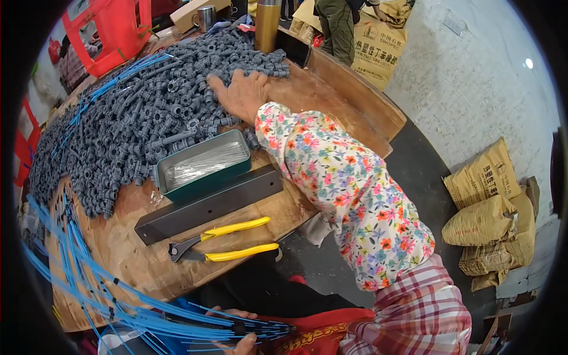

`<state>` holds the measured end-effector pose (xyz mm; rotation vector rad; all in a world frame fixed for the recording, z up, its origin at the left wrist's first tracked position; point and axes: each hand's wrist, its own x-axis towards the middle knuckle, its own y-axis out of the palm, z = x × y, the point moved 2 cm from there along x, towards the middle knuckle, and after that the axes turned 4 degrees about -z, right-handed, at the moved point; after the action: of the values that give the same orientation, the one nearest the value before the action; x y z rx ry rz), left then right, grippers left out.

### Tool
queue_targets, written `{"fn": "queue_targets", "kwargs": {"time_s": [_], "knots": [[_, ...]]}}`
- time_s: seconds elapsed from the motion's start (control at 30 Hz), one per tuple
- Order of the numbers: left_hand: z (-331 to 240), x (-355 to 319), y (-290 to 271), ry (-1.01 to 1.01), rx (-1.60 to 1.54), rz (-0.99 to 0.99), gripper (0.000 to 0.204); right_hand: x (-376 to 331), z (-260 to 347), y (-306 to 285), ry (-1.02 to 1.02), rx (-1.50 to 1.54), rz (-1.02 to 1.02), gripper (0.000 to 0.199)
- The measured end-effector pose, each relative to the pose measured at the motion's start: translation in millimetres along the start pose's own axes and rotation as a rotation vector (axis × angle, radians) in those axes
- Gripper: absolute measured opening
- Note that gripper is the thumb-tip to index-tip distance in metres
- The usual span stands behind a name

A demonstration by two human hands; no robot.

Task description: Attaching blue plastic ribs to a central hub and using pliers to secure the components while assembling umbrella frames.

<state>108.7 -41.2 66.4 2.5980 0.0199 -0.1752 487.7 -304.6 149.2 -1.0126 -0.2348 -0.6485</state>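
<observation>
My right hand (241, 96), in a floral sleeve, lies on the far right part of a big pile of grey plastic pipe fittings (171, 97). Its fingers are spread, and nothing shows in its grip. Low in the picture, my left hand (241, 342) is closed around a bundle of thin blue tubes (160, 319) with black pieces along them. The bundle fans out to the left over the table edge. A green tin (204, 186) of thin clear strips stands before the pile, behind a dark metal bar (210, 204). Yellow-handled cutters (236, 229) lie open nearest me.
The wooden table (118, 254) has a raised wooden board (355, 89) at its right. A gold flask (267, 26), a metal mug (207, 18) and a red plastic stool (109, 29) stand at the back. Yellow sacks (485, 177) sit by the right wall. Someone in green trousers (336, 29) stands beyond.
</observation>
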Motion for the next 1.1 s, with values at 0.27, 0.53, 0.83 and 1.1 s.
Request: {"fn": "queue_targets", "kwargs": {"time_s": [0.27, 0.53, 0.83, 1.1], "knots": [[-5, 5, 1, -0.011, 0.016, 0.022, 0.081, 64, -76, -27, 0.043, -0.159, -0.231, 0.079], [-2, 3, 2, -0.008, 0.023, 0.005, 0.077, 46, -52, 3, 0.013, -0.121, 0.109, 0.080], [-3, -5, -9, 0.058, 0.225, 0.135, 0.074, -71, 13, -129, -0.313, 0.612, 0.089, 0.033], [24, -11, 14, 0.119, 0.252, 0.255, 0.086, -349, 39, -197, -0.298, 0.750, 0.748, 0.080]]}}
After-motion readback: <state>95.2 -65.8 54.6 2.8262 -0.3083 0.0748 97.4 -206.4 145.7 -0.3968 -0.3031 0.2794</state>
